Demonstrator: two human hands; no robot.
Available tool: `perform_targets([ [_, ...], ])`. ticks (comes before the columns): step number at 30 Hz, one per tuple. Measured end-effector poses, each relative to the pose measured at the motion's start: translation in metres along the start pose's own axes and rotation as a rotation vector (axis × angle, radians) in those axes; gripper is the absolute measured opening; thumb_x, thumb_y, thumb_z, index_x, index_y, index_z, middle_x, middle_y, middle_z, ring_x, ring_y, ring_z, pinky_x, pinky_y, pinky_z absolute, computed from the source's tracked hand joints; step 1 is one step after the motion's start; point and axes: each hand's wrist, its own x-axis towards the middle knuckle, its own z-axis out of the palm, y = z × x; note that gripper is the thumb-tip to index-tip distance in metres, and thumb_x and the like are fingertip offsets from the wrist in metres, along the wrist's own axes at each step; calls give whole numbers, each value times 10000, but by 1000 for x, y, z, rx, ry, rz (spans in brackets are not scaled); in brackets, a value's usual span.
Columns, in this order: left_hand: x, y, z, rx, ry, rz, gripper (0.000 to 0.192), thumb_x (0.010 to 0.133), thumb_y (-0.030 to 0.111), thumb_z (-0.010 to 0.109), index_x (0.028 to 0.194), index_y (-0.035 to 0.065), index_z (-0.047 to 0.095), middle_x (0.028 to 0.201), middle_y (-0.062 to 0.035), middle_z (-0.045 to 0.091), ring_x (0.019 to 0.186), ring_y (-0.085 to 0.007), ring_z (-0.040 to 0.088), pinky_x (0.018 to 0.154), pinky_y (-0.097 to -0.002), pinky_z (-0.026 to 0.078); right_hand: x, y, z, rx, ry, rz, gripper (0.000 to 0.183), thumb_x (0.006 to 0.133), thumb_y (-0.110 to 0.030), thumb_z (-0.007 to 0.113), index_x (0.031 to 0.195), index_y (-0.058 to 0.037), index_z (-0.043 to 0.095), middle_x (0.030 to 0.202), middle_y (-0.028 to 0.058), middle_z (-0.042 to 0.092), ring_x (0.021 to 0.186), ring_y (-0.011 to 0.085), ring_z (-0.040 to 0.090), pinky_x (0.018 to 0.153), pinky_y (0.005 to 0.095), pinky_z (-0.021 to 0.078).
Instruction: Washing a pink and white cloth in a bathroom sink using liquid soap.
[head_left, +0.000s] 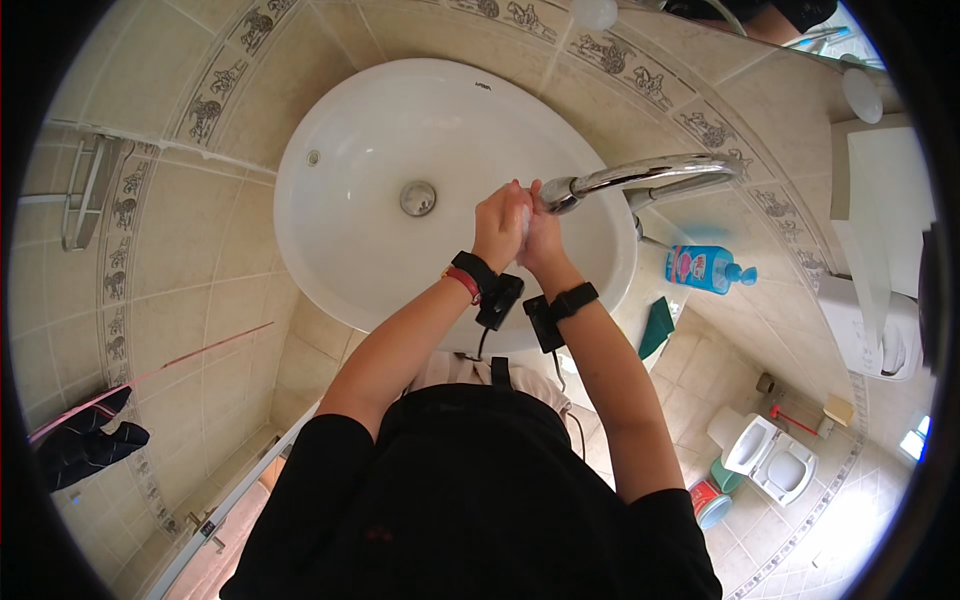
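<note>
My left hand (499, 225) and my right hand (544, 234) press together over the right part of a white ceramic washbasin (360, 262). The left one has bent fingers and lies against the right palm. White lather (524, 221) shows between them; whether anything solid is inside is hidden. Just beside the right fingers ends the spout of a curved chrome faucet (652, 171). No water stream can be made out. Left of the hands, the basin has a round metal drain (418, 199). Black straps with small boxes sit on both wrists, plus a red band (463, 283) on the left.
A blue pump soap bottle (697, 268) and a dark green cloth-like piece (657, 328) are on the counter at right. Farther right are a toilet (780, 465), buckets (712, 502) and a wall dispenser (862, 330). Dark cloth (90, 442) hangs left, near a metal rack (82, 195).
</note>
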Motion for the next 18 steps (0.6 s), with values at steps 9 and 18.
perform_targets([
  [9,11,-10,3,-282,249,-372,469,908,355,328,591,35,458,615,-37,502,609,-129,477,616,-264,405,-19,-19,31,-848,338,-390,241,848,-224,482,832,11,533,785,93,590,715,143,546,638,304,434],
  [18,14,3,-44,-533,-336,-1050,573,831,592,289,1138,138,455,1044,-87,552,946,-199,556,733,-323,454,-13,-35,-12,-1307,80,-641,174,773,-138,600,709,17,553,661,87,567,585,154,531,523,295,414],
])
